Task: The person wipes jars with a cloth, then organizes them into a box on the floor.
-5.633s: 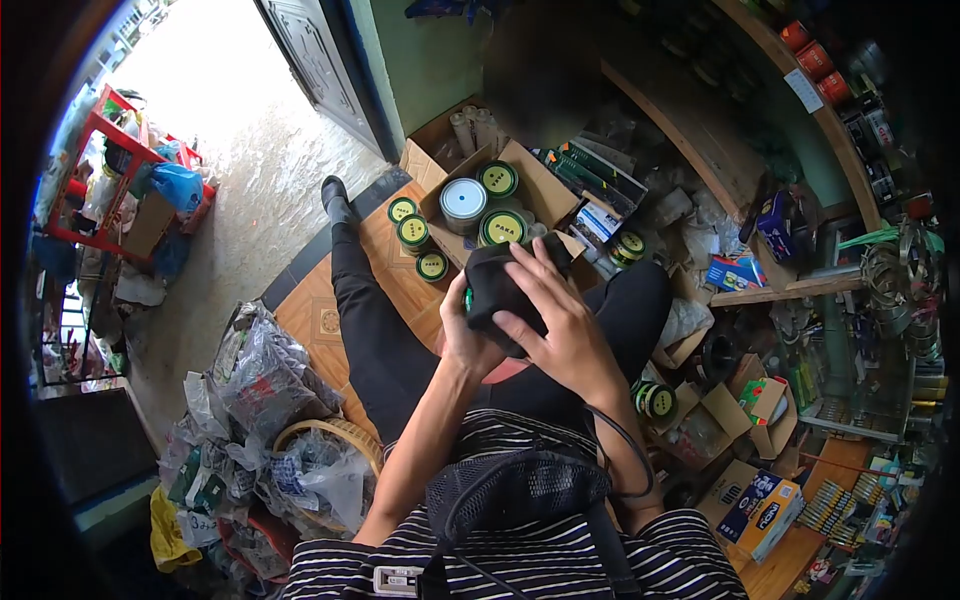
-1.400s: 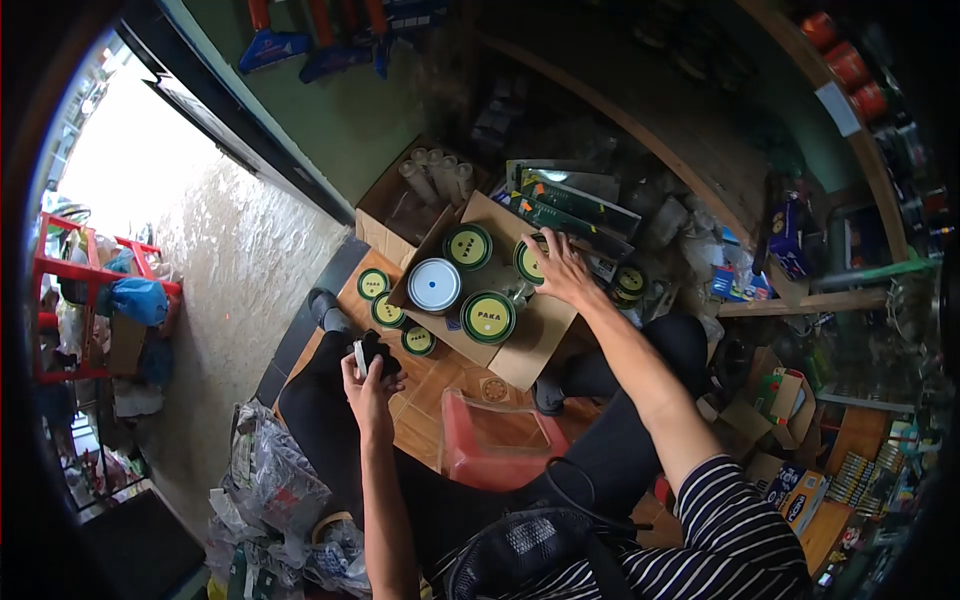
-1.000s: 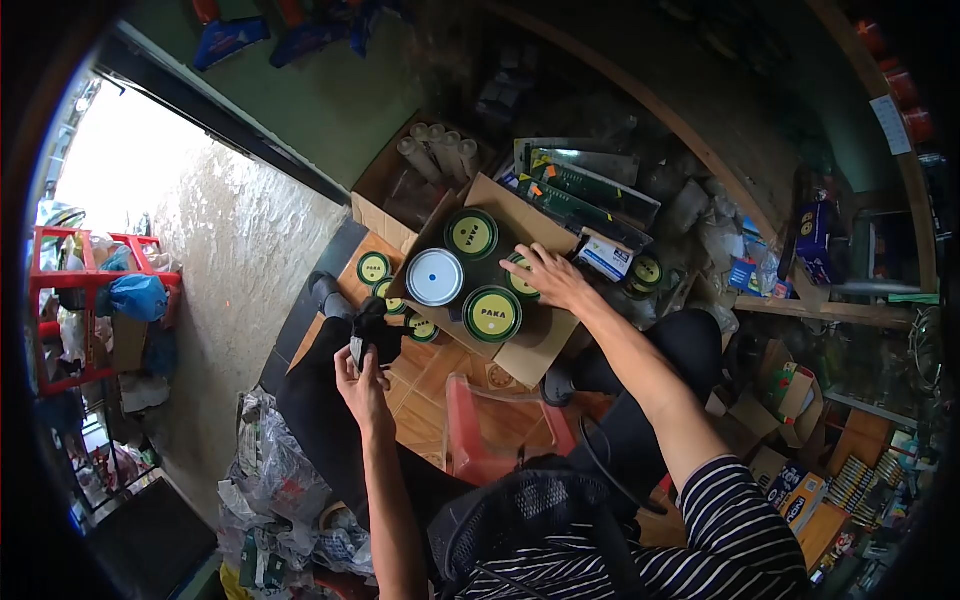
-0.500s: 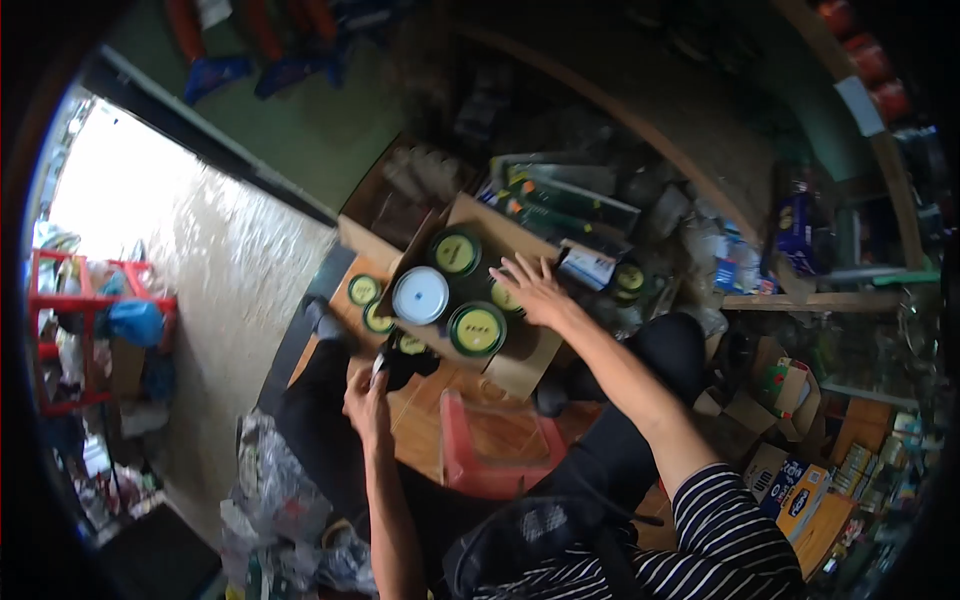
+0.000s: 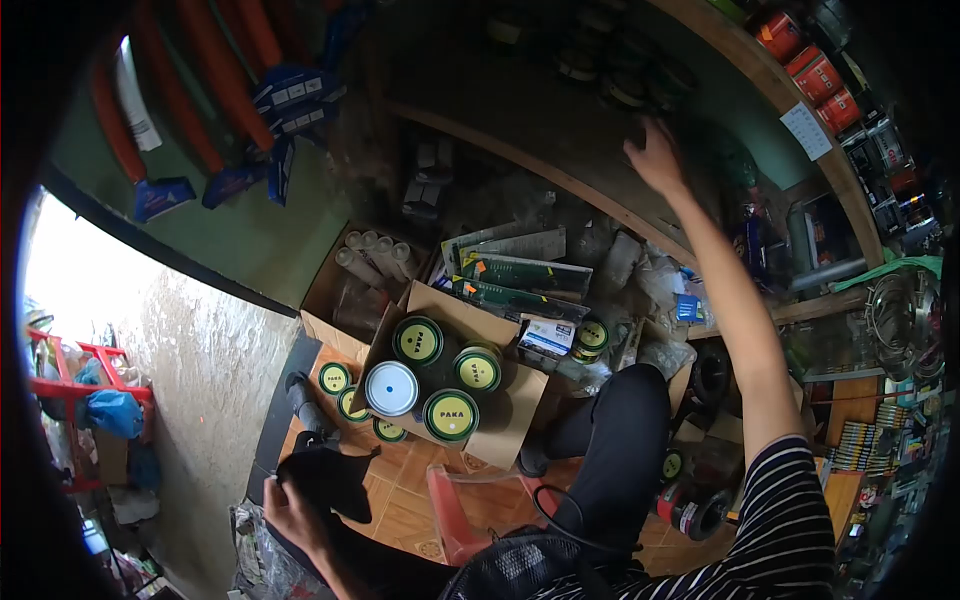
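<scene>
My right hand (image 5: pixel 657 158) is raised in front of the dark shelf, its fingers loosely apart and holding nothing, just below a stack of cans (image 5: pixel 625 88). My left hand (image 5: pixel 292 512) pinches a black cloth (image 5: pixel 335 482) above my leg at lower left. Between the hands stands an open cardboard box (image 5: pixel 465 312) with several cans in it, among them a yellow-lidded one (image 5: pixel 451 414) and a white-lidded one (image 5: pixel 391 388). Several more yellow-lidded cans, one at the left (image 5: pixel 335 377), stand on the floor beside the box.
A red plastic stool (image 5: pixel 447 505) stands below the box. Behind are a box of white tubes (image 5: pixel 370 262) and green flat packages (image 5: pixel 540 275). The shelf's wooden edge (image 5: pixel 560 175) crosses the upper middle. Orange-handled tools (image 5: pixel 175 90) hang at upper left.
My right hand has left the cans in the box and moved up to the shelf. My left hand has moved down and left with the black cloth. The view has tilted upward.
</scene>
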### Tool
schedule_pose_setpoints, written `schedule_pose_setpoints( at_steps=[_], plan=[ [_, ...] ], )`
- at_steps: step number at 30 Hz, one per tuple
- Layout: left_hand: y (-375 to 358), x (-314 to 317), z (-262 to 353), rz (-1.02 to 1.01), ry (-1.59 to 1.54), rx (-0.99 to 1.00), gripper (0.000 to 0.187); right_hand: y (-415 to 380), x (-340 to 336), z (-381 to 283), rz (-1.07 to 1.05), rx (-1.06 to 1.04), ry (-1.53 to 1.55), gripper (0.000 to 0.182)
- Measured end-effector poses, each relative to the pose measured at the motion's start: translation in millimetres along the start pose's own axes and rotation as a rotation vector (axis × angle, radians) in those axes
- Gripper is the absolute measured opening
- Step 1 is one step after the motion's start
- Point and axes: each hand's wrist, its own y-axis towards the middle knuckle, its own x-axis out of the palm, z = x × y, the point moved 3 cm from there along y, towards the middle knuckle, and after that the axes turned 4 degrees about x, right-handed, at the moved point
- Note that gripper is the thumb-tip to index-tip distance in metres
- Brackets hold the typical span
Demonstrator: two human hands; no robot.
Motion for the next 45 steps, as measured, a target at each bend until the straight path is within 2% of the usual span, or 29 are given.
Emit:
schedule_pose_setpoints(
  at_steps=[1, 5, 6, 8, 11, 14, 17, 20, 23, 26, 29, 32, 35, 38, 41, 44, 45],
  plan=[
    [-3, 8, -23, 0.041, 0.188, 0.193, 0.029, 12, 8, 13, 0.01, 0.007, -0.047, 0.061],
    [-8, 27, -40, -0.127, -0.074, -0.099, 0.034, 55, 35, 43, -0.073, -0.015, -0.31, 0.077],
    [-6, 33, -45, -0.093, -0.213, -0.124, 0.03, 66, 42, 49, -0.102, 0.02, -0.3, 0.077],
    [1, 33, -34, -0.127, -0.248, -0.175, 0.03, 87, 51, 58, -0.156, 0.099, -0.272, 0.078],
    [4, 34, -39, -0.101, -0.228, -0.227, 0.033, 97, 58, 56, -0.165, 0.097, -0.325, 0.08],
    [2, 36, -31, -0.094, -0.24, -0.294, 0.034, 86, 54, 44, -0.224, 0.195, -0.263, 0.091],
    [3, 41, -22, -0.107, -0.258, -0.317, 0.033, 67, 53, 30, -0.202, 0.211, -0.316, 0.09],
    [4, 37, -28, -0.12, -0.255, -0.297, 0.032, 63, 62, 49, -0.11, 0.116, -0.139, 0.08],
    [5, 36, -35, -0.136, -0.277, -0.266, 0.03, 62, 62, 51, -0.068, 0.078, -0.107, 0.081],
    [3, 37, -35, -0.106, -0.293, -0.26, 0.03, 53, 54, 48, -0.139, 0.118, -0.201, 0.083],
    [4, 33, -39, -0.078, -0.252, -0.232, 0.029, 45, 33, 44, -0.169, 0.105, -0.213, 0.07],
    [0, 32, -29, -0.073, -0.294, -0.273, 0.028, 54, 18, 53, -0.357, -0.019, -0.417, 0.058],
    [1, 29, -31, -0.069, -0.287, -0.281, 0.028, 72, 7, 65, -0.256, 0.142, -0.162, 0.052],
    [2, 29, -31, -0.081, -0.292, -0.291, 0.028, 78, 5, 57, -0.025, 0.113, 0.017, 0.069],
    [3, 36, -24, -0.052, -0.336, -0.293, 0.028, 71, 19, 39, -0.068, 0.03, 0.015, 0.09],
    [3, 32, -17, 0.037, -0.396, -0.282, 0.027, 75, 25, 32, -0.193, 0.028, 0.188, 0.107],
    [5, 24, -25, 0.069, -0.398, -0.264, 0.026, 77, 28, 31, -0.193, 0.096, 0.235, 0.107]
  ],
)
